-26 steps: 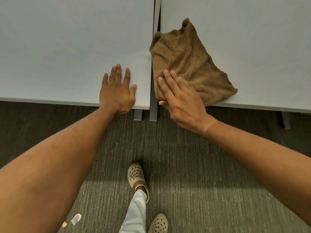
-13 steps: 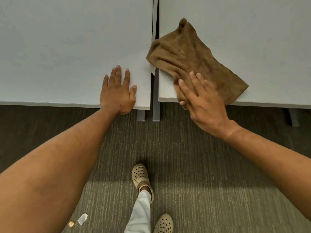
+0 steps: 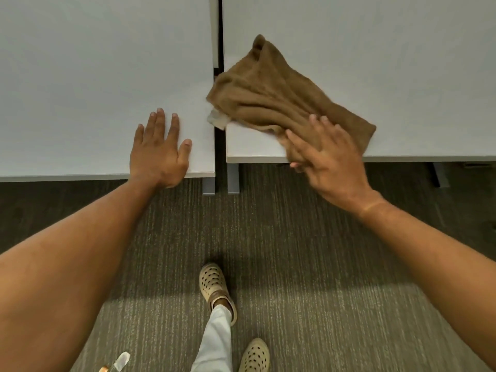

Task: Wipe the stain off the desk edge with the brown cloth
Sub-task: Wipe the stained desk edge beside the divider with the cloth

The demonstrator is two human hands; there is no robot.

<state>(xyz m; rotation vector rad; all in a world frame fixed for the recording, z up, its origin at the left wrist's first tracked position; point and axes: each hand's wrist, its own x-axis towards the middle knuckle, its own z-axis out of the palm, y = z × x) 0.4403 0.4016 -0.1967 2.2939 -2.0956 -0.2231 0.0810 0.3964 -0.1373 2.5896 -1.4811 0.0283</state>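
The brown cloth (image 3: 271,95) lies bunched on the right white desk (image 3: 375,49), its left corner reaching over the gap onto the left white desk (image 3: 80,76). A white label (image 3: 218,119) pokes out under that corner. My right hand (image 3: 327,159) presses on the cloth's near right end at the desk's front edge, fingers spread on top and thumb below the edge. My left hand (image 3: 161,151) rests flat on the left desk near its front right corner, holding nothing. No stain is visible.
A narrow dark gap (image 3: 220,36) separates the two desks, with grey desk legs (image 3: 233,178) below. Grey-green carpet (image 3: 295,251) covers the floor. My feet in beige perforated shoes (image 3: 214,285) stand below. A small scrap of litter (image 3: 120,361) lies at the bottom left.
My right hand has dragged the cloth to the right along the right desk's front edge. The cloth's near end followed and it stretched out. My left hand stayed put.
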